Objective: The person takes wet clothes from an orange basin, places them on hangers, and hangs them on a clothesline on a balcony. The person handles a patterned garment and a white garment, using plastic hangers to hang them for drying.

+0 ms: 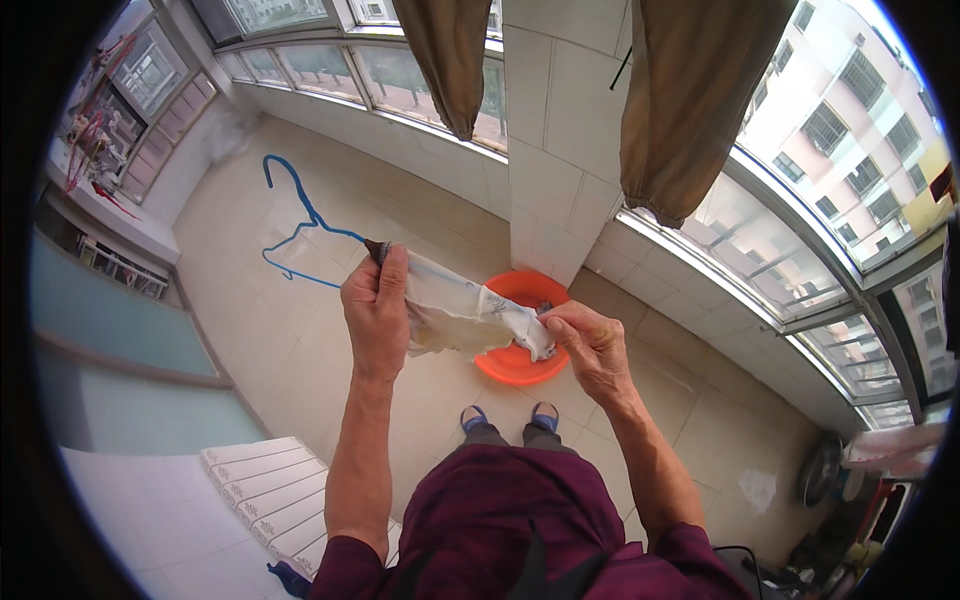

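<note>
A pale cloth garment with a dark end is stretched between my two hands, bearing some writing near its right end. My left hand grips its dark, banded end together with part of a blue clothes hanger, whose hook points away to the upper left. At the other end, my right hand pinches the white fabric between thumb and fingers. Below the cloth, an orange plastic basin stands on the floor, partly hidden, with some greyish cloth visible in it.
Two brown cloths hang by the windows, either side of a tiled pillar. A white radiator is at the lower left. A dark round pan-like object leans at the right. My slippered feet stand on the tiled floor.
</note>
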Tool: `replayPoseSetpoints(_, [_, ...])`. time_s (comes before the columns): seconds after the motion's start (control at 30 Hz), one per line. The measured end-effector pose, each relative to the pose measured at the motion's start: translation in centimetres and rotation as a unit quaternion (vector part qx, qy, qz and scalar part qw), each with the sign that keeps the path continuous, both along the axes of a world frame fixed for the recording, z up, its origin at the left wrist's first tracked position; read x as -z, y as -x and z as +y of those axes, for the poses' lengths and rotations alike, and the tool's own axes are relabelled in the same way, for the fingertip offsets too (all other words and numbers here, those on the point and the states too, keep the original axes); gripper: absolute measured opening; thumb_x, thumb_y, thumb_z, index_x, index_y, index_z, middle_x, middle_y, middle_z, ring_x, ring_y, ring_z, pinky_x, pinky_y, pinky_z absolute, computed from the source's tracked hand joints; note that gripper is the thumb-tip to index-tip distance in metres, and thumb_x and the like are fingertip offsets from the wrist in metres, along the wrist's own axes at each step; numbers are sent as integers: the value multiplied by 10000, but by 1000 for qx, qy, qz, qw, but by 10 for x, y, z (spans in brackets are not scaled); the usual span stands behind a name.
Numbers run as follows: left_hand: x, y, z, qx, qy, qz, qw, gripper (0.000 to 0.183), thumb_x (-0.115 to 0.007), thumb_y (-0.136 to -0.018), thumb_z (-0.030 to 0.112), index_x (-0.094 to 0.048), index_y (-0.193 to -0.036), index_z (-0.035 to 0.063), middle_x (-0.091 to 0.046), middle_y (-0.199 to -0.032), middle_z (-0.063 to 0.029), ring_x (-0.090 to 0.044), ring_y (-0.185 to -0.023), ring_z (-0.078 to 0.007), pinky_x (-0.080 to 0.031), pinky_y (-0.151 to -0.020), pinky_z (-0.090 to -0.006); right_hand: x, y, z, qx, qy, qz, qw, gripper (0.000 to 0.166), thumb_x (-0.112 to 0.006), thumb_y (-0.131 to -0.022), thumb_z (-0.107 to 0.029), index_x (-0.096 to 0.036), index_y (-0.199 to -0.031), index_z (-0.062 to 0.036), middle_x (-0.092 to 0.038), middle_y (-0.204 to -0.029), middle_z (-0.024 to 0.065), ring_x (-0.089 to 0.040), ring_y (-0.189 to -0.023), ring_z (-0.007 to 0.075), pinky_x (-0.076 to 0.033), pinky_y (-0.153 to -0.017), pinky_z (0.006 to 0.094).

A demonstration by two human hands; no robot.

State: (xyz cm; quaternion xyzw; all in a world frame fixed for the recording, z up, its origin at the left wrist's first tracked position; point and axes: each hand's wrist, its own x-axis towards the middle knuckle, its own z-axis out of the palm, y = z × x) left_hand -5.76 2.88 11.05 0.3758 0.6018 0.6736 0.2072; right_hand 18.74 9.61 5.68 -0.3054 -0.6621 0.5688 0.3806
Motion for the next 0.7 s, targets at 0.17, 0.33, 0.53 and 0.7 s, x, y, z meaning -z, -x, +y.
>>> replayPoseSetpoints(0.17, [15, 9, -7, 3, 85, 42, 996, 370, -600, -1080, 293, -620, -815, 35, -549, -730, 65, -424, -683, -41, -382, -603, -230, -21, -3, 9, 174, -8, 63, 983, 287, -560, -1093, -232, -687, -980, -2, -733, -887, 66, -713, -848, 158, -531, -855, 304])
replayPoseSetpoints(0.33, [19, 6, -2, -25, 33, -93, 995, 369, -600, -1081, 298, -616, -808, 51, -538, -722, 65, -422, -675, -39, -380, -601, -230, -15, -3, 12, 116, -99, -17, 988, 210, -660, -1027, -205, -689, -1142, -32, -746, -940, 86, -725, -860, 176, -555, -821, 324])
replayPoseSetpoints(0.53, [20, -1, -1, 34, 56, -33, 997, 404, -604, -1081, 297, -586, -755, 59, -513, -689, 71, -405, -657, -29, -364, -578, -236, 12, 12, 2, 81, -170, -54, 981, 64, -709, -955, -69, -720, -954, -6, -724, -874, 94, -680, -764, 220, -538, -704, 319])
replayPoseSetpoints(0.7, [21, -1, -5, 44, 113, -7, 993, 421, -602, -1081, 286, -557, -726, 64, -494, -671, 75, -385, -631, -31, -340, -547, -247, -14, 2, 19, 242, -124, 0, 962, 187, -651, -1037, -147, -688, -939, 8, -648, -784, 54, -577, -680, 134, -490, -646, 269])
